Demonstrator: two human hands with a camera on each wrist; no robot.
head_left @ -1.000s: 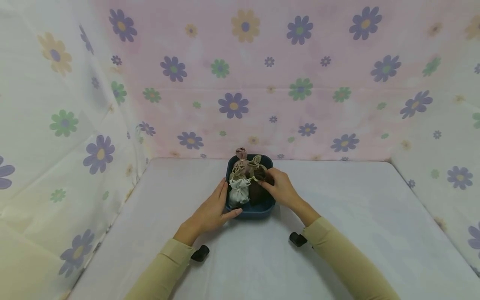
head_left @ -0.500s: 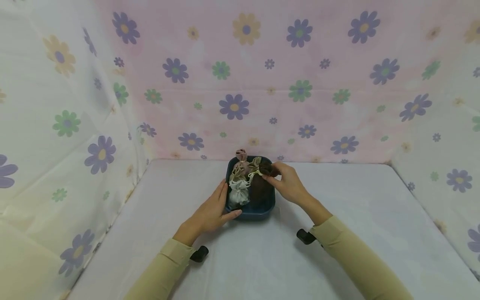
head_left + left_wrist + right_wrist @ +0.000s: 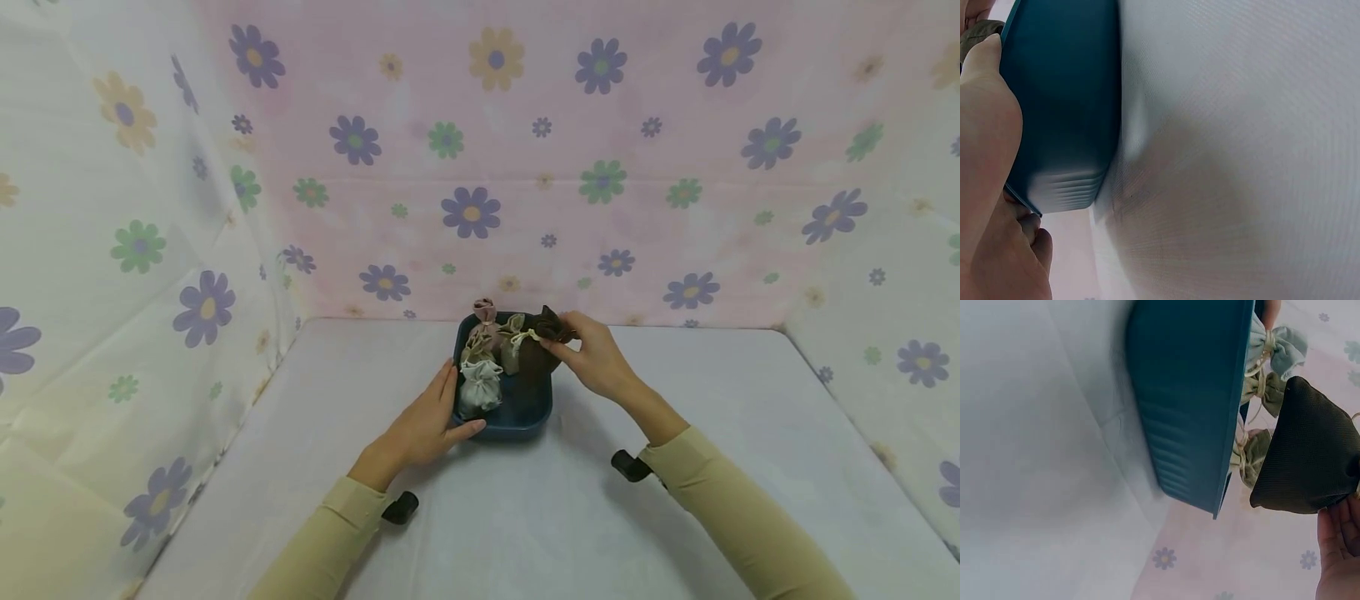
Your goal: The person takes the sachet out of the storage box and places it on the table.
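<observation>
- At far left, a white flowered cloth wall [image 3: 150,333] rises beside the table [image 3: 495,517].
- Next, a khaki sleeve [image 3: 322,542], with a black device [image 3: 401,507] by the wrist.
- Then the left hand [image 3: 420,425], its grip wide: fingers straight along the left side of a dark blue bin [image 3: 513,432], thumb at the front rim.
- Inside the bin's left half, a whitish tied bag [image 3: 481,390] stands in front, an olive bag [image 3: 477,346] just behind it, a pink bag [image 3: 487,329] at the back.
- Right of these, a second olive bag [image 3: 512,354] is in the bin too.
- Over the bin's right part hangs a dark brown bag [image 3: 1310,456], tilted; the right wrist view shows it above the rim.
- At its neck, the right hand [image 3: 600,362] pinches the gathered cloth, a narrow grip between thumb and fingers.
- Farther right, another black device [image 3: 630,465] and a right sleeve [image 3: 750,517].
</observation>
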